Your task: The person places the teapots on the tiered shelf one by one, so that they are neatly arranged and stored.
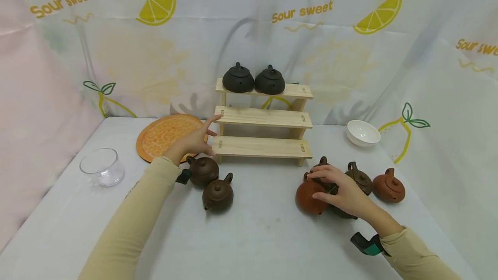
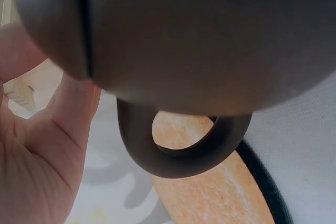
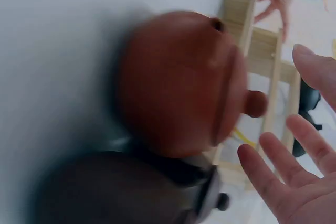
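Head view: the left hand [image 1: 192, 141] spreads its fingers at the left end of a three-tier wooden shelf [image 1: 264, 117], whose top tier bears two black teapots [image 1: 238, 80]. The right hand [image 1: 346, 191] — well apart from the left — arches loosely, fingers parted, above a reddish-brown teapot [image 1: 306, 200] on the white table [image 1: 260, 245], beside dark brown ones.

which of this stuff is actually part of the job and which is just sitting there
Likely part of the job, judging by the hands:
wooden stand, beside the left hand
black teapots on its top tier
brown teapots near the left forearm
red teapot and others around the right hand

Probably just lying about:
glass bowl
white bowl
round orange board
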{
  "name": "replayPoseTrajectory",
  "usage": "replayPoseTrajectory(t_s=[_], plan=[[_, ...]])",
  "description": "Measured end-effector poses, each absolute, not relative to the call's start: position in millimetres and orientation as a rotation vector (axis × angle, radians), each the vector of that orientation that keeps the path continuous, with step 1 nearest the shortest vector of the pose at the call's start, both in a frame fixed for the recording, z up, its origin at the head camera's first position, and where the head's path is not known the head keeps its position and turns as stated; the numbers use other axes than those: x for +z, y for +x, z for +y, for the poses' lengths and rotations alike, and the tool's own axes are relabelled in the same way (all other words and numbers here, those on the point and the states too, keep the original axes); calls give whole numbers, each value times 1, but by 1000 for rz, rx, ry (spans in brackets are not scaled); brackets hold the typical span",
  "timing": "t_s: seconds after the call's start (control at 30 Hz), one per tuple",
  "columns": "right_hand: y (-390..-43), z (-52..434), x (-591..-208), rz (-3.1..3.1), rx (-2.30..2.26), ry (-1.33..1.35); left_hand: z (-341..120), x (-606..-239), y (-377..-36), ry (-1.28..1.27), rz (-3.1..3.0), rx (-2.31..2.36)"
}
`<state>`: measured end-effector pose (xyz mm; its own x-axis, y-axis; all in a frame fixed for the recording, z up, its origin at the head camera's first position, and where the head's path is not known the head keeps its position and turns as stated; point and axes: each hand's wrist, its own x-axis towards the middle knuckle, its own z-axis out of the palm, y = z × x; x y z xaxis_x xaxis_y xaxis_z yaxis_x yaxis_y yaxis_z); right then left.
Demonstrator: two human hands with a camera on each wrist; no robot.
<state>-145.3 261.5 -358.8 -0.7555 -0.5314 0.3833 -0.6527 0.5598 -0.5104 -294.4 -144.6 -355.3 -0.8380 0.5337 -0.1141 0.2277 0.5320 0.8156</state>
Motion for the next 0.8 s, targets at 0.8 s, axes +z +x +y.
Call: replayPoseTrajectory(t_s=[0.8], plan=[[-127,259,-386,-2805,968,966,-144,-355,-296,631,2428,1214]])
